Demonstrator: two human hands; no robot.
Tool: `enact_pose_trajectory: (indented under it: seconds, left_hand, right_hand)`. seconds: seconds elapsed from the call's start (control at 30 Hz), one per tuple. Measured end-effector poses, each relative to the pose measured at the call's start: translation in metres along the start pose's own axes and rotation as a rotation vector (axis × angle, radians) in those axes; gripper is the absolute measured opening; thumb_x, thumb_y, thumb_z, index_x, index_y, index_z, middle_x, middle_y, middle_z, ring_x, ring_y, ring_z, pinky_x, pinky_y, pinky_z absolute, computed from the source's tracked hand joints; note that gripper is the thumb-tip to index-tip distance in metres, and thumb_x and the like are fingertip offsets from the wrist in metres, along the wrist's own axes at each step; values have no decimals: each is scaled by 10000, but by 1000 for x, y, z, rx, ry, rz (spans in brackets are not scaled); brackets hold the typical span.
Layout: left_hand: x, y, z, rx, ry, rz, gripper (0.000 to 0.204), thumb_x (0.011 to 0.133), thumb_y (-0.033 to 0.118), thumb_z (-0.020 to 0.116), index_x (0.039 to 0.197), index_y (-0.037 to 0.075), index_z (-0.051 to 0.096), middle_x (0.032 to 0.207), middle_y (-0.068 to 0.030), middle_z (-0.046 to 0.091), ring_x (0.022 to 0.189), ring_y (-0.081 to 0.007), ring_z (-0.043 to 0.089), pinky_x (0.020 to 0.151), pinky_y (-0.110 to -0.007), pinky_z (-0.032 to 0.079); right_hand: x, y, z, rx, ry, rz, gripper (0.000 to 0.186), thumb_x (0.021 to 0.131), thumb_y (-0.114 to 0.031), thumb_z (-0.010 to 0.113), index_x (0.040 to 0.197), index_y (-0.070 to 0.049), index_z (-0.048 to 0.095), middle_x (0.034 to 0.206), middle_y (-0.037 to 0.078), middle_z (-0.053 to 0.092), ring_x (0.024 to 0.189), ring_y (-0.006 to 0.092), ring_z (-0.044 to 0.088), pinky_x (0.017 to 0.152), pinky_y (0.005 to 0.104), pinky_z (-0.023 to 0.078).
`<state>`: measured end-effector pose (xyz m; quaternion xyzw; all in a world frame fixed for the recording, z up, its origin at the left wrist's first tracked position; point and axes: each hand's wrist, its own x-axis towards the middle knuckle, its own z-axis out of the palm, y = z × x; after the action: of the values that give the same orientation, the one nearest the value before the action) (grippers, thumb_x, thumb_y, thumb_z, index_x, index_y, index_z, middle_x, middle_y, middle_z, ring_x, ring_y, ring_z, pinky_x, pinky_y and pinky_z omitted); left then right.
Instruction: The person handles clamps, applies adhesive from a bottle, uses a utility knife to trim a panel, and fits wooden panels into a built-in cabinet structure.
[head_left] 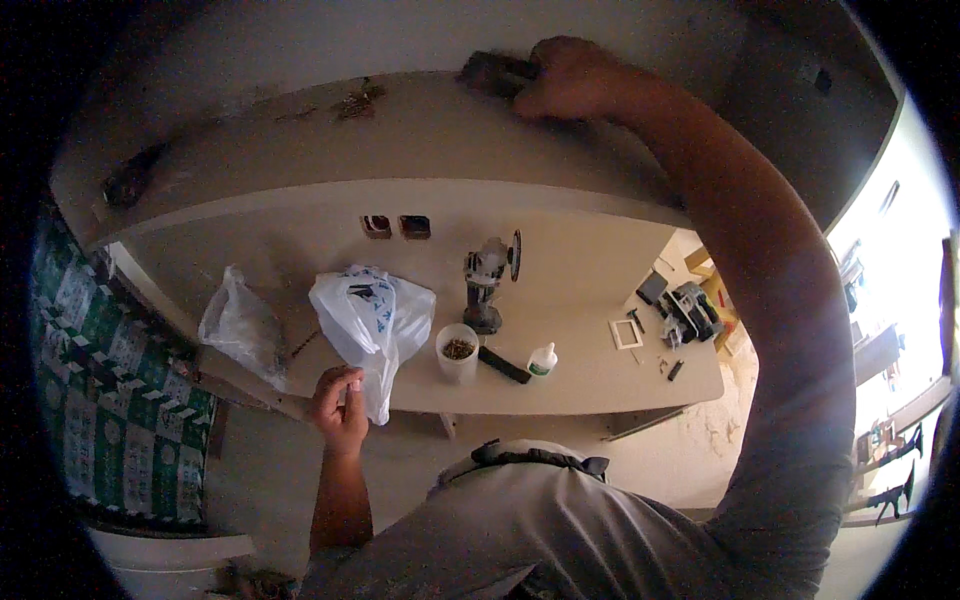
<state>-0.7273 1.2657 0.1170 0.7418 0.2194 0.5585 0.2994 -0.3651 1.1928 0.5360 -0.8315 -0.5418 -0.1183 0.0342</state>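
My right hand (572,82) reaches up to the upper shelf (430,155) and is closed around a dark, blocky object (492,75), too dim to name, low over the shelf's surface. Lower down, my left hand (341,405) is at the front edge of the lower board, its fingers curled with the thumb pressed in. Right beside those fingers hangs a handle of a white plastic bag (385,315). Whether the fingers pinch the bag or something small cannot be made out. Brownish debris (360,100) lies on the upper shelf.
The lower board (590,385) carries a clear plastic bag (243,325), a tub of screws (458,355), a cordless cutting tool (484,285), a black bar (504,365) and a small white bottle (542,359). Rightward are a white square frame (615,328) and a black tool (692,313).
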Motion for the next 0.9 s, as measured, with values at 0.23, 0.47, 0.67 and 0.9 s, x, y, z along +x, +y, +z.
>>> enact_pose_trajectory:
  seconds: [0.23, 0.47, 0.67, 0.9]
  left_hand:
    - [2, -1, 18, -68, -66, 2, 81, 930, 10, 599, 971, -4, 667, 938, -117, 696, 868, -227, 662, 796, -346, 526]
    - [-30, -19, 49, -195, -119, -94, 96, 937, 47, 599, 955, -29, 655, 898, -132, 688, 797, -216, 647, 744, -333, 521]
    - [-4, 29, 114, -447, -524, -70, 100, 936, 61, 602, 981, 0, 668, 882, -96, 688, 794, -182, 645, 736, -314, 519]
    - [28, 141, 217, -813, -786, -304, 380, 1019, 324, 597, 1180, -18, 636, 999, -72, 691, 864, -169, 660, 812, -326, 545]
  right_hand:
    - [-153, 4, -23, -3, 512, -73, 507, 801, -406, 733, 1126, -23, 656, 1012, 205, 696, 939, 284, 673, 881, 400, 534]
    - [-347, 86, 64, 365, 208, 222, 367, 820, -308, 769, 1058, -40, 688, 923, 167, 706, 837, 252, 664, 791, 392, 542]
    - [-395, 109, 178, 1167, -173, 285, 213, 895, -170, 758, 1021, -24, 668, 823, 62, 680, 744, 154, 578, 726, 338, 523]
    - [-373, 119, 235, 1470, -342, 213, 159, 953, -136, 682, 1032, -11, 626, 846, 49, 697, 745, 132, 643, 692, 315, 526]
